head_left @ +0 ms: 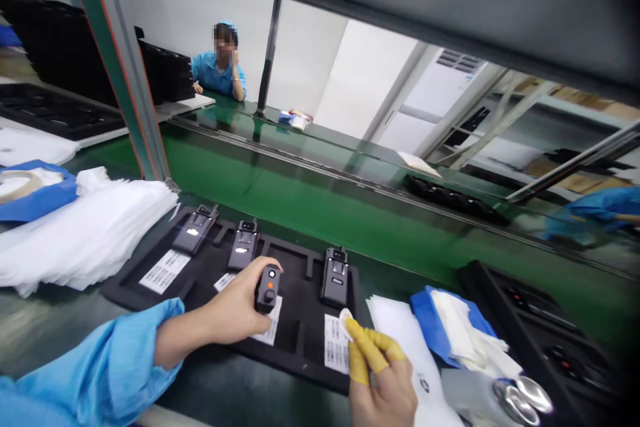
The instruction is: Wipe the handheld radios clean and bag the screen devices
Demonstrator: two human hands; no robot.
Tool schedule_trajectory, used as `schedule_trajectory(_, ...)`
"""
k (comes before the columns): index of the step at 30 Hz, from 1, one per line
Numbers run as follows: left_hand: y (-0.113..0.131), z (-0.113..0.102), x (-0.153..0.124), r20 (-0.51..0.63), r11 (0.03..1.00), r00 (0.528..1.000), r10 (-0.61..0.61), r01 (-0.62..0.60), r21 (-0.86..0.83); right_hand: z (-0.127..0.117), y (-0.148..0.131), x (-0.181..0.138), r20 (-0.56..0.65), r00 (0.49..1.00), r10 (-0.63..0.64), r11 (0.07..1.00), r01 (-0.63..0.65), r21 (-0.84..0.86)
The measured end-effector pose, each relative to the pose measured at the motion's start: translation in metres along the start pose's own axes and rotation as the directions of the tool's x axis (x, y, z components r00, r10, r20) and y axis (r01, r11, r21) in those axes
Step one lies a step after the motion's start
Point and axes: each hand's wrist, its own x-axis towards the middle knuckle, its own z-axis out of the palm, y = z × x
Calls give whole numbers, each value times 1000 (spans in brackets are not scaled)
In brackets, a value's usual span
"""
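The left hand's (233, 310) grip was clenched around a black device (268, 288), thumb and fingers wrapped about its sides, its face with an orange button turned toward the camera. The device was held just above the middle of the black tray (300, 330), over one of the white labels. The right hand's (383, 380) grip pinched a white pad (345, 321) between fingers (357, 353) that wore yellow covers, at the tray's near right corner, just over another label (336, 345). The pad and the held device were near each other but apart.

Three more devices sat upright in the tray's slots: two at its far left (195, 230) (243, 245) and one at its far right (335, 275). A further label (164, 271) lay in the tray's left part. The tray rested on the bench (50, 327).

To the left of the tray lay a thick stack of white sheets (85, 233), and beyond that a roll of tape (20, 183) on something blue. To the right of the tray lay a sheet of white paper (400, 330), then a blue cloth (425, 313) with white wipes on it, and a second black tray (540, 320). Behind the tray ran a green belt (325, 213), and on its far side a person in a blue coat (220, 70) sat with one hand raised to the head.
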Motion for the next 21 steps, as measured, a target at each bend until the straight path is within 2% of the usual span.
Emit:
schedule_trajectory(5, -8, 5, -21, 9, 988, 989, 147, -147, -37, 12, -40, 42, 122, 980, -156, 981, 139, 136)
schedule_trajectory(12, -18, 14, -22, 31, 974, 979, 200, -196, -111, 30, -78, 51, 204, 950, -237, 966, 209, 149)
schedule_trajectory(16, -20, 15, -22, 45, 979, 983, 177, -172, -110, 31, -82, 47, 191, 951, -244, 970, 236, 66)
schedule_trajectory(21, -18, 10, -21, 52, 986, 988, 148, -143, -90, 28, -67, 41, 192, 947, -258, 962, 269, -37)
